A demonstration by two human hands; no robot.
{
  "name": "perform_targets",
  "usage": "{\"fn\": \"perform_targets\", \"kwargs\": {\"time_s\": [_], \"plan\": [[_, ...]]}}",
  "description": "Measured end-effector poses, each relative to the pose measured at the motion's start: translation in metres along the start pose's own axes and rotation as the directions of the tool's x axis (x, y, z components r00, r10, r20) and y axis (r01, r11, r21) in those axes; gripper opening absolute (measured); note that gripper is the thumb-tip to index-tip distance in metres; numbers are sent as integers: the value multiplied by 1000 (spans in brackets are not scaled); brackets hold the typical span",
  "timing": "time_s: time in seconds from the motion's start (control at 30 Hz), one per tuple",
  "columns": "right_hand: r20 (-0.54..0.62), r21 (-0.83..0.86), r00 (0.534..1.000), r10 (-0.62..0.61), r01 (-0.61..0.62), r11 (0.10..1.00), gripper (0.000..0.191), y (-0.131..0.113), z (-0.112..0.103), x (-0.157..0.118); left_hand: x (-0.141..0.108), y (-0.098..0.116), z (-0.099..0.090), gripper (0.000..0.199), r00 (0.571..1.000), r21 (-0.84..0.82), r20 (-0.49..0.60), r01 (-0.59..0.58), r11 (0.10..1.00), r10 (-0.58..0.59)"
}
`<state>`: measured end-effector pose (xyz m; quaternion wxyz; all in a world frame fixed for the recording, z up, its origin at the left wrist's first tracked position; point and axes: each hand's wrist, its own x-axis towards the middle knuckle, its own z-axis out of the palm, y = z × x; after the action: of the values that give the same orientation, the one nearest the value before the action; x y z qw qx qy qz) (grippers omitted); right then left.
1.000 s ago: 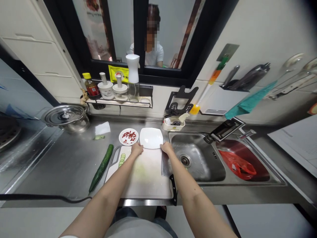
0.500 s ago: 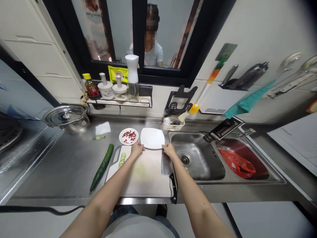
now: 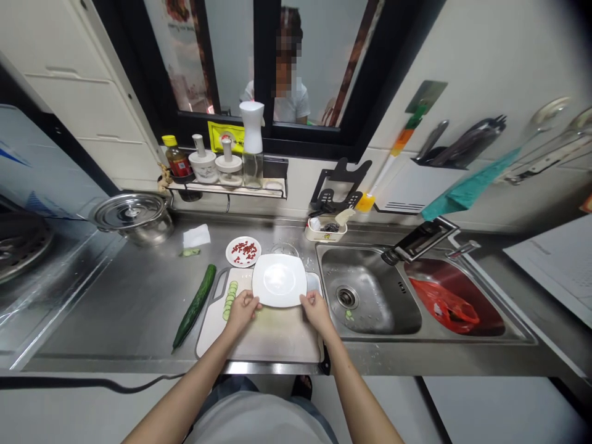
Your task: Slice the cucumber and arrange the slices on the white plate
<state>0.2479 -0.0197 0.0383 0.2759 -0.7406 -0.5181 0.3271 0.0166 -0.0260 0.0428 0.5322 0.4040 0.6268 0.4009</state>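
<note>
A white square plate [image 3: 279, 279] is held level over the upper part of the white cutting board [image 3: 277, 345]. My left hand [image 3: 244, 308] pinches its near left corner, and my right hand [image 3: 316, 308] grips the near right corner. Cucumber slices [image 3: 230, 300] lie in a row on the board, left of my left hand. A whole cucumber [image 3: 194, 307] rests on the counter beside the board. Behind the board stands a small white plate [image 3: 243, 251] with red pieces. The knife's black handle [image 3: 326, 362] is mostly hidden by my right arm.
To the right is a double sink [image 3: 374, 290] with a red bag [image 3: 446, 305] in its far basin. A lidded steel pot [image 3: 134, 219] sits at the back left. A condiment rack [image 3: 231, 190] hangs below the window, through which a person is visible.
Both hands have brought the white square plate off the counter and toward me, over the board. A wet ring now shows on the counter behind it. The view has shifted slightly.
</note>
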Motion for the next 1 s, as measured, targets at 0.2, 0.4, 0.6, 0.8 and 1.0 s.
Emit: {"fn": "perform_targets", "kwargs": {"time_s": [0.2, 0.4, 0.6, 0.8, 1.0], "plan": [[63, -116, 995, 72, -64, 991, 16, -4, 11, -41, -32, -17, -17, 33, 997, -15, -11, 72, 997, -72], [86, -199, 988, 127, -108, 974, 13, -6, 15, -55, -49, -29, -22, 31, 995, -101, 18, 100, 990, -99], [94, -225, 988, 122, -98, 969, 13, -2, 20, -59, -49, -36, -23, 35, 991, -96, 2, 130, 987, -130], [117, -264, 985, 124, -89, 960, 12, 0, 22, -59, -49, -37, -24, 36, 986, -72, -3, 164, 984, -165], [128, -311, 981, 147, -101, 945, 14, -2, 21, -60, -50, -35, -23, 29, 986, -28, -11, 166, 986, -167]]}}
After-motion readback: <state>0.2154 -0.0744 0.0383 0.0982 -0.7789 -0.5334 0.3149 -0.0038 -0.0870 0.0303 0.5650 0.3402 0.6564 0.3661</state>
